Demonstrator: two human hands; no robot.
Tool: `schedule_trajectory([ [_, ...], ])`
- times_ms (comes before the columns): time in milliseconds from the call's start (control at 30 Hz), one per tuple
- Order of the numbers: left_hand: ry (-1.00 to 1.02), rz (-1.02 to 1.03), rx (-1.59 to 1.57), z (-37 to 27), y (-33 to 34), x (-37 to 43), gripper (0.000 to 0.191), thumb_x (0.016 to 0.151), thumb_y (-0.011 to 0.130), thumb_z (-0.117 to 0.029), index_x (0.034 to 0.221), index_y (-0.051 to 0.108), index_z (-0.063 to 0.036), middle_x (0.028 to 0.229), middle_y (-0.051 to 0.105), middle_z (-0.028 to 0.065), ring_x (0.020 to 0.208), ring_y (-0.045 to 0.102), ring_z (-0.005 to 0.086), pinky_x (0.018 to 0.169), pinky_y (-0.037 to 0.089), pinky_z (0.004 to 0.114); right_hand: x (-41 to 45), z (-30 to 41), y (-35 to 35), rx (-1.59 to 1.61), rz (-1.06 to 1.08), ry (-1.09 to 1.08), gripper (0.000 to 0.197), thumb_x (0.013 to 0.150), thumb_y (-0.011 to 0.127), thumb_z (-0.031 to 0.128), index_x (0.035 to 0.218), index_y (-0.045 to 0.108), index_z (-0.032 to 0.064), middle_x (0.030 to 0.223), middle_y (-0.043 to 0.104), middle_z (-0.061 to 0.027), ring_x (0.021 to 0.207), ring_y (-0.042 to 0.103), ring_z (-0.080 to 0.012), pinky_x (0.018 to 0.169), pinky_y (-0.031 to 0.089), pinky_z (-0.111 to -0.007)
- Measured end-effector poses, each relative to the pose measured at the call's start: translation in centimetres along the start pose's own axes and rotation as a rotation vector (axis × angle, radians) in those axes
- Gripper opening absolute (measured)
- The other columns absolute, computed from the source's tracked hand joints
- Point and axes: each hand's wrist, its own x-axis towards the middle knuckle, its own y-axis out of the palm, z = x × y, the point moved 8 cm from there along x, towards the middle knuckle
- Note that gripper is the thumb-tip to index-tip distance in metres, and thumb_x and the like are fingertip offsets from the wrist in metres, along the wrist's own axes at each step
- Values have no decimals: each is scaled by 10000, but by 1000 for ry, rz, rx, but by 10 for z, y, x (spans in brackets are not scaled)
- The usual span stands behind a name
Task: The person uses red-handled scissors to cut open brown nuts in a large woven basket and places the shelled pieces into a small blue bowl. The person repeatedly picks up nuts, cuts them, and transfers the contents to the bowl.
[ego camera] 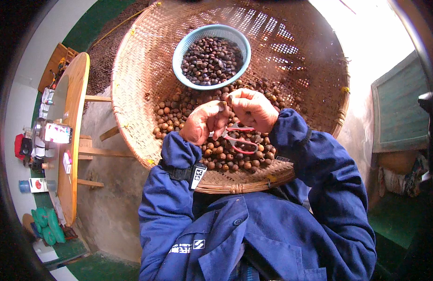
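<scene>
My left hand (206, 121) and my right hand (252, 108) meet fingertip to fingertip over a wide woven bamboo tray (137, 116). Both have thumb and forefinger pinched around a small dark piece (230, 98), mostly hidden by the fingers. Below them, scissors with red and grey handles (241, 144) rest over a heap of round brown nuts or dried fruits (216, 154). The scissors' blades pass beneath my left fingers; whether those fingers touch them I cannot tell. Just beyond my hands stands a light-blue plastic basket (176, 68), holding darker nuts and split husks (213, 59).
To the left is a wooden table (83, 87) with a lit phone (58, 133) on a stand and several small items. Behind it, a dark brown heap (104, 59) covers the floor. Green netted bundles (47, 224) lie at lower left. A green panel (399, 105) stands at right.
</scene>
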Motion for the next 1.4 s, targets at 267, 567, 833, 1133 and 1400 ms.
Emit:
schedule_trajectory([
  [267,-70,-68,-15,3,-8,-1,302,934,511,-334,951,589,-42,684,524,22,553,502,157,483,408,284,13,-21,-22,-1367,92,256,204,823,702,214,940,702,46,792,673,-100,746,633,-205,684,498,-344],
  [567,-148,-35,73,18,-4,-2,347,971,460,-315,902,622,-16,658,559,21,492,501,127,459,415,254,7,32,-34,-421,-394,-76,305,959,557,183,1215,615,29,681,501,59,551,425,-39,473,335,-213],
  [833,-199,-12,117,20,-10,4,334,984,483,-319,1052,616,-21,713,573,27,551,531,124,454,418,242,4,5,2,-860,8,-116,333,959,592,243,1174,629,-8,1059,669,-85,979,603,-159,864,494,-314],
  [1133,-154,-41,73,25,-9,4,304,985,482,-336,828,578,-93,586,477,-17,438,414,98,376,347,270,7,-5,6,-636,5,-71,299,973,584,167,1210,589,-16,1066,644,-42,963,592,-127,873,481,-279],
  [1400,49,-151,527,27,-27,20,357,1011,479,-328,902,605,-12,681,563,40,568,499,121,497,378,291,6,-14,4,-803,-59,-247,143,994,539,140,1048,542,8,912,599,-14,827,542,-91,725,469,-254],
])
